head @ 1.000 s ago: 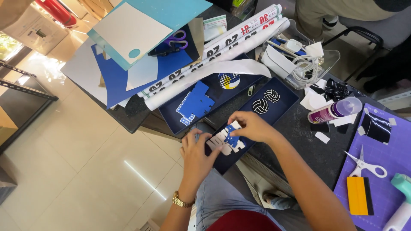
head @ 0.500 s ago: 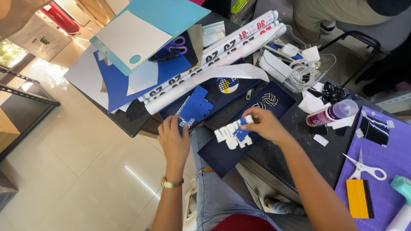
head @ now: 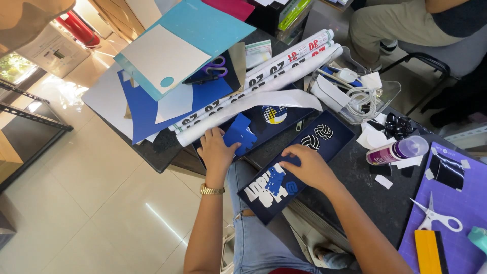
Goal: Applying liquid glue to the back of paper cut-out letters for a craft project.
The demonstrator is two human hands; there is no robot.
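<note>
The left hand rests flat on a blue cutout, pinning it; the right hand presses white letters onto the navy panel, fingers spread, grip closed around nothing

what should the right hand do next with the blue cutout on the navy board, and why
Probably press and smooth the blue cutout flat. The right hand rests at the edge of the navy board, with its fingertips beside the cutout, which lies over the white letters. The left hand is off on another blue piece, so it looks free to steady the board.
</note>
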